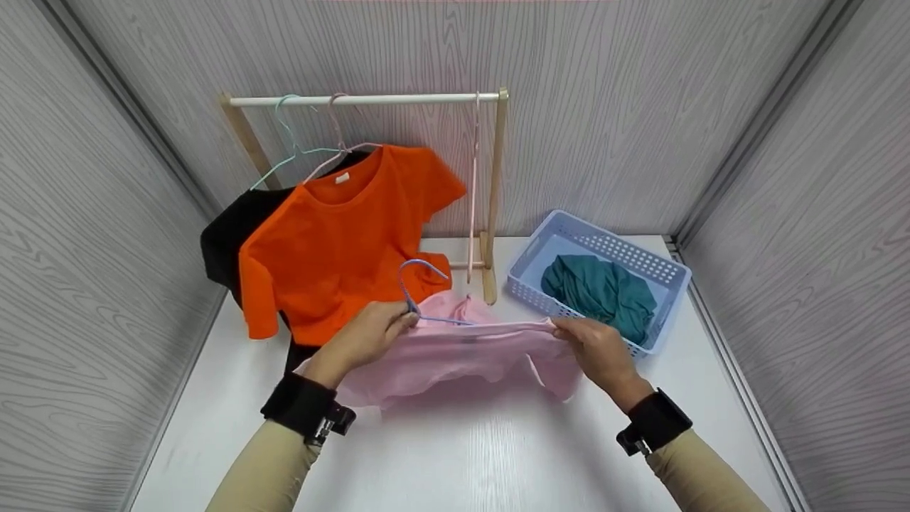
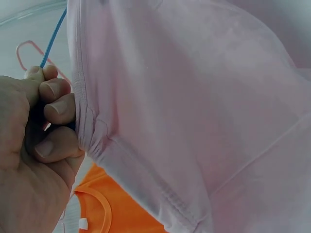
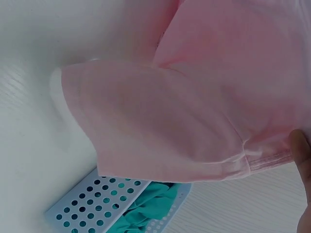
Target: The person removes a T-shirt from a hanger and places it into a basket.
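While both forearms reach forward over the white table, a pink T-shirt is held stretched between the two hands, just above the tabletop. The left hand is curled into a fist, its fingers clamped together on the shirt's edge and on the blue wire hanger, whose hook rises above the knuckles. The opposite edge of the shirt is pinched by the right hand, fingers drawn together on the fabric; in the right wrist view only one fingertip is seen, pressed against the hem. A short sleeve of the shirt is seen hanging loose below that grip.

Just beyond the right hand, a pale blue perforated basket is set on the table, with a teal garment bunched inside it. Beyond the left hand, an orange T-shirt is hung on a pink hanger, partly covering a black garment behind it. Both are carried by a wooden rack with a white rail, on which a further empty pink hanger is hung near the right post. Grey wood-grain panels are seen behind.
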Action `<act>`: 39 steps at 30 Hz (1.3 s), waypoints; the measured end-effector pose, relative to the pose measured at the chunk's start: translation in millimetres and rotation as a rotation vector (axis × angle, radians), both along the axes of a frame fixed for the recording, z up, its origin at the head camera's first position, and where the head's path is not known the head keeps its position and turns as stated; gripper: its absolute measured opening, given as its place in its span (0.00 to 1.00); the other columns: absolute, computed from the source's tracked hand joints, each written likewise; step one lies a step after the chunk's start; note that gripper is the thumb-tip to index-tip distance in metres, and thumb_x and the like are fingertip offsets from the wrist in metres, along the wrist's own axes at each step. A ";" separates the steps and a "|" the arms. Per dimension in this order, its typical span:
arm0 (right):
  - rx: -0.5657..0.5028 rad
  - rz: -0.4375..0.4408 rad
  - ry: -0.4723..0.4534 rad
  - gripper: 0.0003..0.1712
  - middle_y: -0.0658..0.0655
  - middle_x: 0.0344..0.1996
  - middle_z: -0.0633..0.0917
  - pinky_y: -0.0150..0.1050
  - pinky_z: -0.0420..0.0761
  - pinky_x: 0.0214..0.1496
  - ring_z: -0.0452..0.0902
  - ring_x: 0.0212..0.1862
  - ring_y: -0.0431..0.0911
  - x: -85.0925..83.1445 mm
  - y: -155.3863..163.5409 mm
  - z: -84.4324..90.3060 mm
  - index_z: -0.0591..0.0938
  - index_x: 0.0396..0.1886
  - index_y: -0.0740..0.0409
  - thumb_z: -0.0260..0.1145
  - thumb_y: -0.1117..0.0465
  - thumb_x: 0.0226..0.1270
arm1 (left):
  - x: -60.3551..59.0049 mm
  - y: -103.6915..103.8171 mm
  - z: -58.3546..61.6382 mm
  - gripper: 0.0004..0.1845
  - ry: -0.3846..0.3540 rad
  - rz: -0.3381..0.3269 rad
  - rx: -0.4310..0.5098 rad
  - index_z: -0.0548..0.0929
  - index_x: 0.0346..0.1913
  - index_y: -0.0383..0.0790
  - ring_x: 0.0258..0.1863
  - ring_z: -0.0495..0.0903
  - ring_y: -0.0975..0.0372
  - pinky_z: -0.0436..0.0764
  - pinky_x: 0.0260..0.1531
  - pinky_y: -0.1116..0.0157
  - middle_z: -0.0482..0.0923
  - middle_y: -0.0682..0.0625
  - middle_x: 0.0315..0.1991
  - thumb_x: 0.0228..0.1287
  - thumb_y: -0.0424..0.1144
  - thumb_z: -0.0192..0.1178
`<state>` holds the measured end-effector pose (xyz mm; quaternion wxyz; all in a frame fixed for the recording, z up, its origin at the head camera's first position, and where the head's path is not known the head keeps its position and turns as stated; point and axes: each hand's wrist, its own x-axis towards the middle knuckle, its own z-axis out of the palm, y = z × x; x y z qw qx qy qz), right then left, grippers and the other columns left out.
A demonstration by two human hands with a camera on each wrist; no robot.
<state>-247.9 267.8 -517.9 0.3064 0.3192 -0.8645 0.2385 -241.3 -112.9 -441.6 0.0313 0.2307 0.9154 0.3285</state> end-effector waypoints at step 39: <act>-0.189 0.007 -0.376 0.08 0.56 0.30 0.88 0.36 0.81 0.34 0.79 0.31 0.41 1.5 -33.3 -22.3 0.88 0.36 0.61 0.68 0.73 0.58 | -1.8 23.8 7.1 0.11 -0.085 0.003 0.003 0.82 0.34 0.43 0.24 0.76 0.65 0.74 0.30 0.68 0.75 0.54 0.22 0.73 0.42 0.54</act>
